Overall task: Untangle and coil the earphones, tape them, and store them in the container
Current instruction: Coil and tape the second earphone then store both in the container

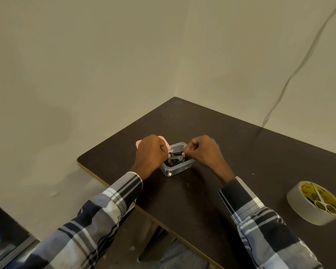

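Observation:
A small clear plastic container stands on the dark table. Black earphones lie coiled inside it, and a stretch of their cord runs across the opening between my two hands. My left hand pinches the cord at the container's left rim, fingers curled. My right hand pinches the other end of that stretch at the right rim. A pink lid peeks out behind my left hand, mostly hidden.
A roll of clear tape lies flat near the table's right edge, with small scissors resting on top of it. A thin cable hangs down the wall at the right. The table's left edge runs close to my left forearm.

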The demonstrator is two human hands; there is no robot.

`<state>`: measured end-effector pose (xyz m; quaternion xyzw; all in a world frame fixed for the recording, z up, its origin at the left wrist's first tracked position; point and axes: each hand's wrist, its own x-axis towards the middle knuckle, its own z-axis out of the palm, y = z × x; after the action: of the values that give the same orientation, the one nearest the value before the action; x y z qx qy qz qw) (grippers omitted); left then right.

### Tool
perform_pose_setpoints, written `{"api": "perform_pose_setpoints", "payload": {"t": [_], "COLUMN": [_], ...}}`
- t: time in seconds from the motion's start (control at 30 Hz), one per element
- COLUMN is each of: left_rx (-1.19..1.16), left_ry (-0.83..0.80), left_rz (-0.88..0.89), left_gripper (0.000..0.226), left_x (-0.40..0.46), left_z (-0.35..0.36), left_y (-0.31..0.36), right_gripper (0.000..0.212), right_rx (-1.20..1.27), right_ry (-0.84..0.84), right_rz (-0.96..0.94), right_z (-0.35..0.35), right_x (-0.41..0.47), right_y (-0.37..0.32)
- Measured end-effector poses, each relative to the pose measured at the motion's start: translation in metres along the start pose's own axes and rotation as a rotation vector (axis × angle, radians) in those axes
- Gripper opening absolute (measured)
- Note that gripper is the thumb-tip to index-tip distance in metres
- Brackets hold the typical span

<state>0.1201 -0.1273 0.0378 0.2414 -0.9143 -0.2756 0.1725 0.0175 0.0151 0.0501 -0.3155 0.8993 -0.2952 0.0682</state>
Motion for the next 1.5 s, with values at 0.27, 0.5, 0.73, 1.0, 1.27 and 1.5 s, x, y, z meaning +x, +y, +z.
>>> {"api": "perform_pose_setpoints", "payload": {"t": [0.27,0.5,0.73,1.0,1.27,1.5], "left_rx": [-0.324,-0.371,-0.215,-0.222,-0.733,-0.23], "left_ry": [0.075,0.241,0.313,0.156,0.128,0.074], "left_rz": [0.09,-0.074,-0.311,-0.321,-0.492,-0.317], "left_gripper": [0.005,0.009,0.01,0.024,0.042,0.015], "left_x": [0.006,0.023,0.029,0.037,0.046,0.043], "left_z": [0.0,-0.003,-0.004,-0.004,0.013,0.018], "left_y": [-0.013,-0.033,-0.063,-0.062,-0.044,-0.039], "right_gripper": [0.019,0.022,0.022,0.015,0.005,0.019], "right_rx": [0.056,0.128,0.178,0.199,0.504,0.17], "right_ry": [0.035,0.168,-0.125,-0.299,-0.139,-0.006], "right_rz": [0.013,-0.003,0.025,0.117,0.314,0.271], "right_z": [-0.019,-0.028,-0.002,0.015,0.01,0.019], "right_x": [-0.008,0.019,0.055,0.071,0.065,0.07], "right_y": [0.009,0.001,-0.009,-0.009,0.004,0.013]}}
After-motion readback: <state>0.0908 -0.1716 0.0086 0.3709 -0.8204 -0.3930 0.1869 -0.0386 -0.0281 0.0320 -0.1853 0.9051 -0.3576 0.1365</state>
